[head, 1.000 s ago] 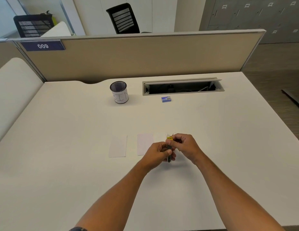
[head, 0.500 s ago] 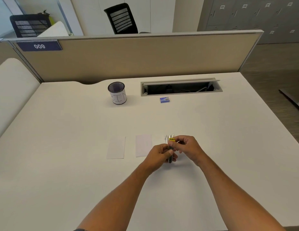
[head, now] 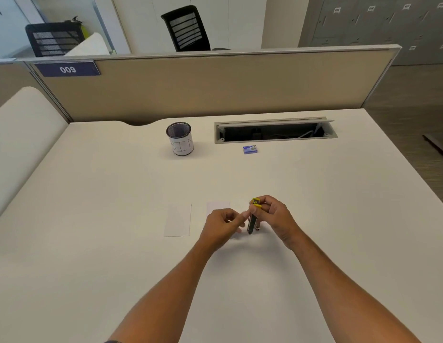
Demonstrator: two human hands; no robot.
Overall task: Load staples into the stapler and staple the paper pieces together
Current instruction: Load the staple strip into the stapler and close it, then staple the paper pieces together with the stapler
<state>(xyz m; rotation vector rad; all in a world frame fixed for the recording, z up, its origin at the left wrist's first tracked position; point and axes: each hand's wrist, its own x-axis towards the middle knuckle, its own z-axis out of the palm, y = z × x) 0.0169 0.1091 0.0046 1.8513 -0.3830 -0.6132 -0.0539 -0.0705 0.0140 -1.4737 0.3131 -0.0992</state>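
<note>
A small black stapler with yellow parts stands upright just above the white desk. My right hand grips its upper end, fingers curled round the yellow top. My left hand is just left of it, fingers loosely curled, index fingertip close to the stapler's side and holding nothing that I can see. Two white paper pieces lie side by side on the desk: one in full view, the other partly covered by my left hand. A small blue staple box lies further back.
A mesh pen cup with a white label stands at the back centre. Next to it, an open cable tray is sunk into the desk. A beige partition closes off the far edge. The desk's right edge drops to the floor.
My left hand has let go of the stapler and drawn slightly left. The right hand still holds the stapler, which now stands more upright.
</note>
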